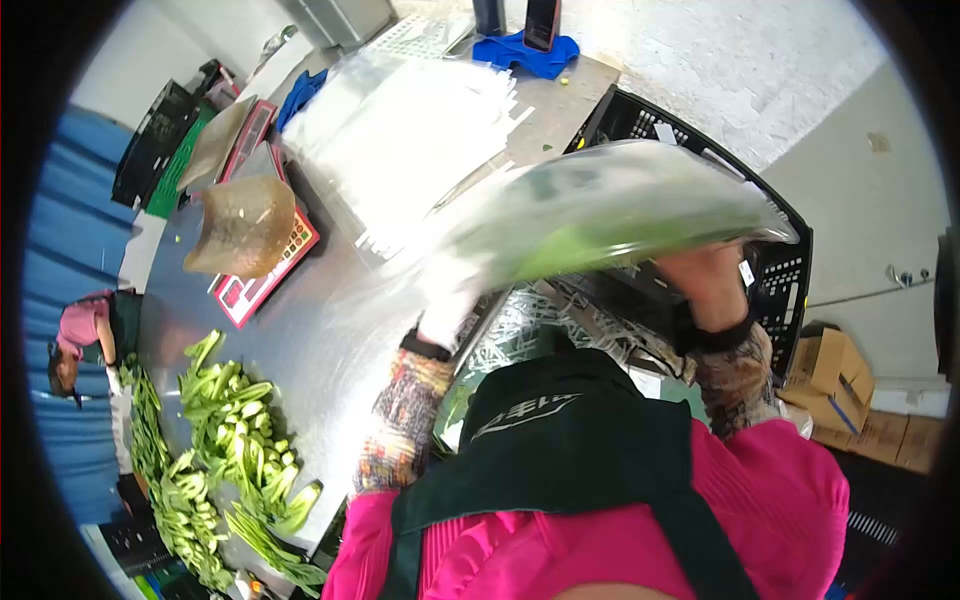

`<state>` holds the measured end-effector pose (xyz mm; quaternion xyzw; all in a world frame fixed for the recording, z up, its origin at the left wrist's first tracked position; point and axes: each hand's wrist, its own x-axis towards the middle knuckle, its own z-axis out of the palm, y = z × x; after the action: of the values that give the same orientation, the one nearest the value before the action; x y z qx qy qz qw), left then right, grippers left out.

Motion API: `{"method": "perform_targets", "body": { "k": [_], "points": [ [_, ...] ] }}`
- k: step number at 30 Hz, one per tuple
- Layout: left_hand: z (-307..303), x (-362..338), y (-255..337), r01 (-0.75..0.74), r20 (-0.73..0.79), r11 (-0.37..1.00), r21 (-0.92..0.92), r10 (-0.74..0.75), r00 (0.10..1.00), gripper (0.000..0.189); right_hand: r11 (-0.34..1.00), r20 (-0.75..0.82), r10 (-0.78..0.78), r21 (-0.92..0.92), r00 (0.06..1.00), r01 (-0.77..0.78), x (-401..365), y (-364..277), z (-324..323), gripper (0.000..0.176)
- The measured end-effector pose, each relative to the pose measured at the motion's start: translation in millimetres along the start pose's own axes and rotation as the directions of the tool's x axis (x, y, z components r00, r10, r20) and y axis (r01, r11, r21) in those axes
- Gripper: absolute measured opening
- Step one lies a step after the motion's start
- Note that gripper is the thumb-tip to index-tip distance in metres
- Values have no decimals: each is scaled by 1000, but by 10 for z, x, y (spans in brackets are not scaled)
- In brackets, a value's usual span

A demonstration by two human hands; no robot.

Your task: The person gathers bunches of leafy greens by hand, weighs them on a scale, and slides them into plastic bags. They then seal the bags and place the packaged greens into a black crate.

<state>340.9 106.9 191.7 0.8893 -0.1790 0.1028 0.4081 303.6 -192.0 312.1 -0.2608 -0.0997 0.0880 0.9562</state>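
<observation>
Holding the bag of greens (pixel 610 215) above the black crate (pixel 785 265), you are, by the look of it, at the transfer step. Your left hand (pixel 448 300) clasps its blurred end; your right hand (pixel 708 285) props it from below, fingers hidden, so its grip cannot be told. The next move likely calls for level two-handed support clear of the rim.

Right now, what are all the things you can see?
bag of greens: one, clear with green inside, held above the crate
green vegetables: one pile, green, table's left
table: one, grey metal, middle
stack of plastic bags: one, clear, table's far end
scale: one, red, beside the stack
crate: one, black, right
cloth: one, blue, top
cardboard boxes: a few, brown, floor right
other person: one, pink top, far left
left hand: pale, blurred, at the bag's left end
right hand: gripping the bag's underside
</observation>
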Motion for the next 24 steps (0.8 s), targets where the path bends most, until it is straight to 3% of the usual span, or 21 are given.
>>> {"method": "perform_targets", "body": {
  "k": [1, 2, 3, 5, 6, 7, 8, 10, 11, 12, 13, 15, 16, 17, 18, 19, 20, 21, 22, 23, 24],
  "points": [
    [81, 359, 459, 138, 131, 891, -433, -89, 987, 40, 993, -64, -5, 115, 998, 12, -34, -256, -78, 42],
    [224, 608, 763, 11, 69, 963, -271, 8, 998, 32, 991, 115, -73, 124, 991, 59, -58, -438, -282, 36],
    [501, 760, 850, -48, -29, 972, -229, 42, 999, 46, 985, 214, -141, 131, 967, 115, -96, -598, -669, 35],
    [896, 999, 960, 113, 263, 983, -148, -71, 962, 60, 983, 140, -158, 119, 977, 142, -213, -836, -1033, 40],
    [1070, 1104, 1015, 162, 340, 981, -109, -116, 933, 67, 960, -109, -199, 178, 974, 216, -297, -935, -1391, 43],
    [1204, 1185, 1026, 208, 423, 976, -68, -161, 892, 74, 928, -363, -217, 210, 906, 307, -373, -977, -1614, 47],
    [1306, 1268, 978, 214, 464, 975, 55, -215, 859, 83, 919, -478, -185, 225, 859, 323, -387, -971, -1686, 52],
    [1526, 1423, 857, 222, 563, 948, 228, -314, 764, 101, 942, -588, -117, 189, 801, 276, -476, -963, -1936, 44],
    [1491, 1422, 848, 224, 570, 941, 253, -332, 752, 93, 947, -614, -94, 188, 784, 261, -400, -872, -1850, 41],
    [1408, 1357, 828, 235, 502, 950, 204, -308, 808, 85, 971, -621, -114, 96, 775, 220, -326, -763, -1703, 31],
    [1286, 1242, 821, 237, 424, 957, 165, -286, 859, 77, 972, -615, -89, 118, 783, 203, -294, -691, -1675, 31],
    [1073, 956, 745, 341, 337, 920, -192, -264, 904, 52, 980, -369, 18, 192, 929, 57, -187, -504, -1606, 26],
    [950, 744, 716, 404, 314, 853, -332, -304, 900, 48, 972, -268, 87, 234, 960, -22, -124, -407, -1492, 23],
    [742, 512, 702, 447, 265, 770, -456, -362, 894, 44, 971, -280, 138, 225, 950, -75, -61, -269, -1287, 24],
    [607, 257, 602, 468, 167, 751, -466, -445, 880, 43, 975, -337, 193, 171, 922, -142, -33, -117, -1082, 24],
    [479, -52, 462, 485, 57, 734, -476, -524, 850, 43, 945, -287, 303, 215, 909, -247, -45, 40, -967, 22],
    [294, -337, 376, 490, -55, 656, -574, -628, 776, 43, 906, -199, 411, 195, 889, -375, -33, 215, -867, 19],
    [-13, -648, 401, 488, -235, 673, -557, -690, 684, 41, 841, -254, 537, 233, 804, -489, -43, 427, -844, 15],
    [-200, -1018, 222, 510, -433, 679, -529, -732, 526, 42, 814, -398, 554, 74, 731, -576, -10, 649, -539, 12],
    [-343, -1381, 32, 528, -592, 677, -513, -724, 353, 43, 745, -207, 653, 0, 729, -667, 4, 818, -586, 12],
    [-599, -1685, 41, 425, -666, 657, -623, -730, 152, 44, 704, -181, 692, -46, 699, -709, 1, 1027, -448, 13]
  ]
}}
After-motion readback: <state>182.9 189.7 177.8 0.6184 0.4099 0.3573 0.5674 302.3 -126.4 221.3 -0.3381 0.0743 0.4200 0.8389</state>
